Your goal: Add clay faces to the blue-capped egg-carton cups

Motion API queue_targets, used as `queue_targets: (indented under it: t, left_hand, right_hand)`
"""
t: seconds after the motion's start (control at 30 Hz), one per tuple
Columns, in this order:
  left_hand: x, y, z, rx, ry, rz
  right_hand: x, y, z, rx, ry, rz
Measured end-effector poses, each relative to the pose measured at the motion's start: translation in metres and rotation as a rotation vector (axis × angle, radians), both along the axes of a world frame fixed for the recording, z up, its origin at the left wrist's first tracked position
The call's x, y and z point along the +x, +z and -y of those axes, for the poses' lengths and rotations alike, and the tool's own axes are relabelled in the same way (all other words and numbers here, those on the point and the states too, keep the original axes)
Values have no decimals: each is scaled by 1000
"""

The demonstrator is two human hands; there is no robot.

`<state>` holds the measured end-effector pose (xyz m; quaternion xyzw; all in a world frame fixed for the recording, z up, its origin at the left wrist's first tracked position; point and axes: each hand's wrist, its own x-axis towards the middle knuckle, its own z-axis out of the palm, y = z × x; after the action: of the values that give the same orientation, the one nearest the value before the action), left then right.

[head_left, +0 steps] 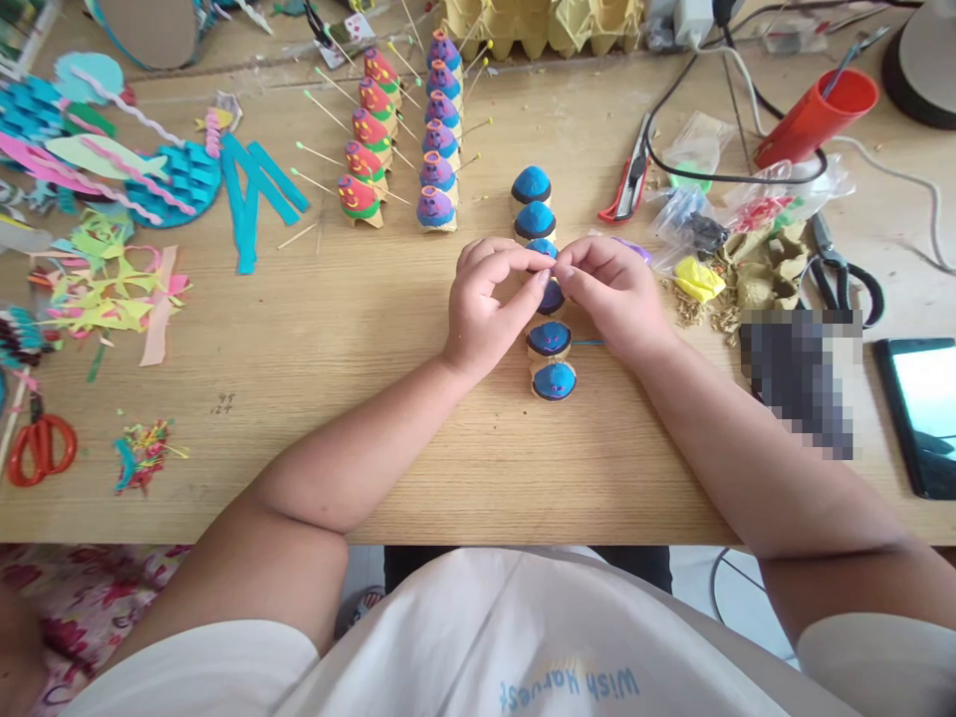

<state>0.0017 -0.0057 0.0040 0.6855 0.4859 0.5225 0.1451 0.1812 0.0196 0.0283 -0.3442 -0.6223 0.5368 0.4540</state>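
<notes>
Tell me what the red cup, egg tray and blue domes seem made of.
Red cup: probably plastic, with a smooth, slightly glossy wall.
Egg tray: most likely moulded paper pulp, matt, judging by its peaks and uneven edges.
Blue domes: mostly matt; the coating could be modelling clay or thick paint, over what looks like pale carton showing beneath.

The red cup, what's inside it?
A thin, partly blue tool pokes out of the red cup. Its lower end and the cup's bottom are hidden by the cup's wall, so I can't tell what else is inside.
</notes>
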Motion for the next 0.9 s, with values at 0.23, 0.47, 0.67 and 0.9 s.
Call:
queue_targets:
  t: [0.23,0.47,0.67,0.9]
  left_hand:
    - [0,1,1,8,5,-12]
    - [-2,-2,0,19,-30,28]
    - [-1,-4,-2,28,-37,40]
    - [-1,-3,-2,37,-39,50]
  right_hand:
    - [0,-3,-1,-2,-5,-10]
    - [1,-4,-1,-12,21,-48]
    - [1,-4,-1,3,13,-42]
    - [0,-3,0,-3,14,-28]
